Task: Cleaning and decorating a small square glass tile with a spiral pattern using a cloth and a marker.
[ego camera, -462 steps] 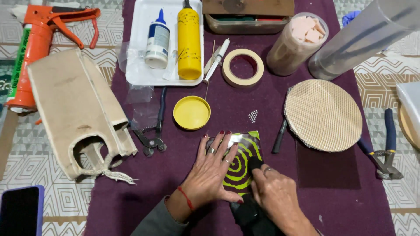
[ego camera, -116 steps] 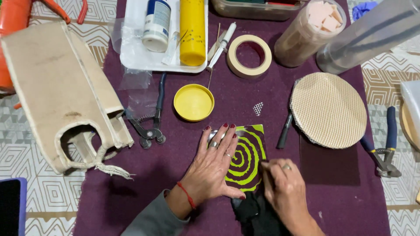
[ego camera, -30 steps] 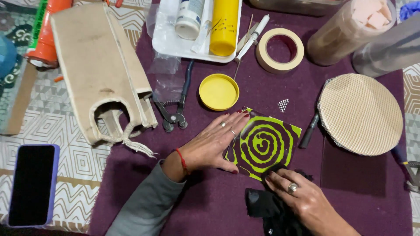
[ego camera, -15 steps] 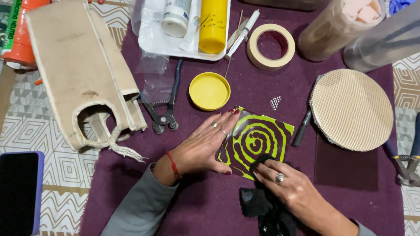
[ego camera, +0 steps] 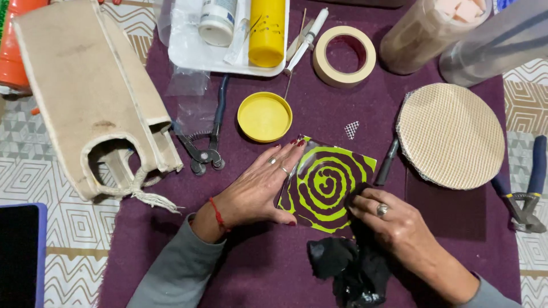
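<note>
A square tile (ego camera: 325, 183) with a lime-green spiral on dark purple lies on the purple cloth (ego camera: 268, 268). My left hand (ego camera: 260, 185) rests flat against the tile's left edge, fingers spread along it. My right hand (ego camera: 394, 225) presses a black rag (ego camera: 348, 265) onto the tile's lower right corner. Most of the rag bunches below the tile, under my right wrist.
Above the tile lie a yellow lid (ego camera: 264, 116), black pliers (ego camera: 208, 145), a masking tape roll (ego camera: 344, 55) and a white tray (ego camera: 194, 54) with bottles. A round woven disc (ego camera: 451, 134) sits at right, blue-handled pliers (ego camera: 528, 188) further right. A beige fabric bag (ego camera: 91, 97) lies left.
The view has drifted slightly. My right hand with the rag has shifted over the tile's lower right part; my left hand stays on the left edge.
</note>
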